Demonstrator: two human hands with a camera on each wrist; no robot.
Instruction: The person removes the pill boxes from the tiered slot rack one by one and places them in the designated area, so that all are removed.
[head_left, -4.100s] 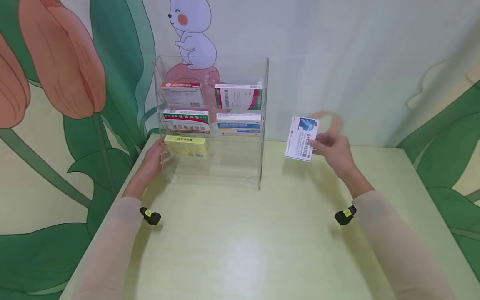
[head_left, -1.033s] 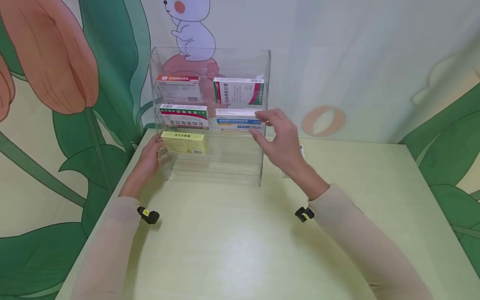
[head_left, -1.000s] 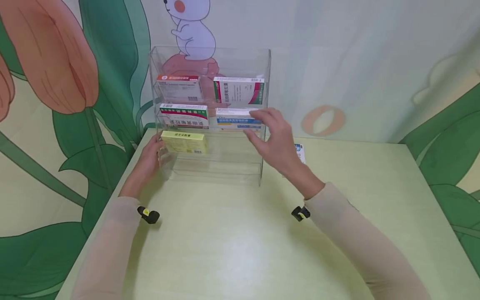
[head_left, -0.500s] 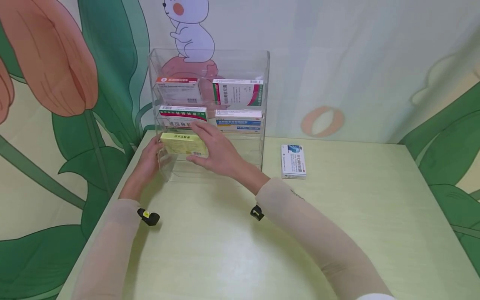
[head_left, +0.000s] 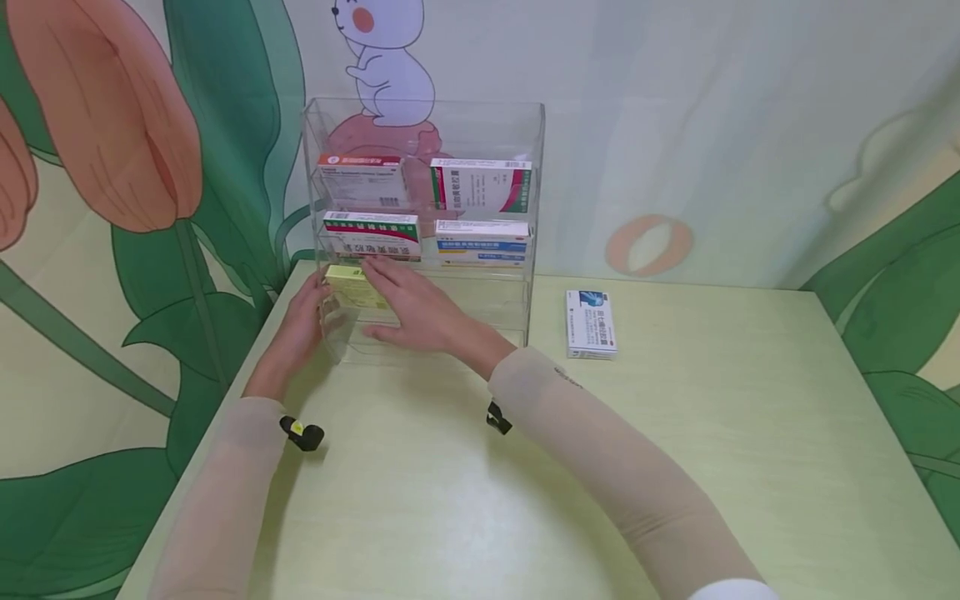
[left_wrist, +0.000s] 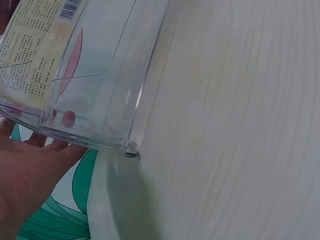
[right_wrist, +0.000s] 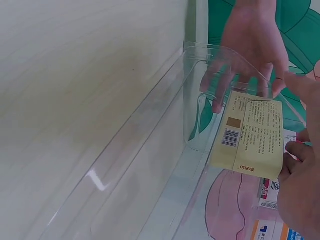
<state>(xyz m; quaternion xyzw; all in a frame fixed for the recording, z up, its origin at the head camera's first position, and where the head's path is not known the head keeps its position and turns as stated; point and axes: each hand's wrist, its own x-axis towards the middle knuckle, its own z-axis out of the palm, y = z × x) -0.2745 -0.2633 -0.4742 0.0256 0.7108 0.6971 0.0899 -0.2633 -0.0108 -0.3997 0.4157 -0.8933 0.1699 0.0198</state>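
Note:
A clear acrylic tiered rack point(head_left: 480, 293) stands against the wall. In the head view my left hand point(head_left: 295, 329) grips its left side. Its fingers point(left_wrist: 37, 139) press the outer panel in the left wrist view. A yellow medicine box point(right_wrist: 250, 125) leans in the lower left of the rack. My right hand point(head_left: 427, 310) reaches across the front. Its fingers lie on the right part of that box, covering it in the head view, with the thumb apart below. In the right wrist view its fingertips point(right_wrist: 294, 150) are right at the box's edge.
Higher in the rack sit a red-topped box point(head_left: 363, 179), two white, green and red boxes point(head_left: 480, 185), and a blue and white box point(head_left: 483, 243). A white medicine box with a blue picture point(head_left: 591, 325) lies on the table point(head_left: 675, 433), right of the rack.
My right hand has laid the white medicine box on the table, passed the blue and white box, and moved left to the yellow box. My left hand stays at the rack's side.

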